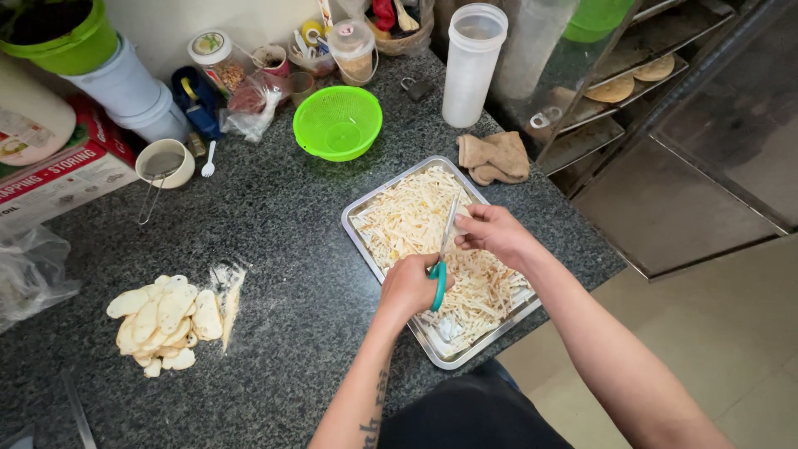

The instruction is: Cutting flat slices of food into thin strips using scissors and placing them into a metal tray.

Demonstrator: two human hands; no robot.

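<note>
A metal tray (356, 239) full of thin pale strips (407, 212) lies on the dark speckled counter. My left hand (409, 284) grips scissors with teal handles (439, 283), their blades pointing up over the tray toward my right hand (492, 233). My right hand pinches a small pale piece at the blade tips, above the strips. A heap of flat pale oval slices (162, 320) lies on the counter to the left, apart from both hands.
A green colander (337, 123), a tall white lidded container (470, 62), a folded brown cloth (497, 155), a cup with a strainer (164, 163), jars and boxes stand along the back. A plastic bag (29, 270) lies at the left. A metal rack (632, 91) with flat round breads stands at the right.
</note>
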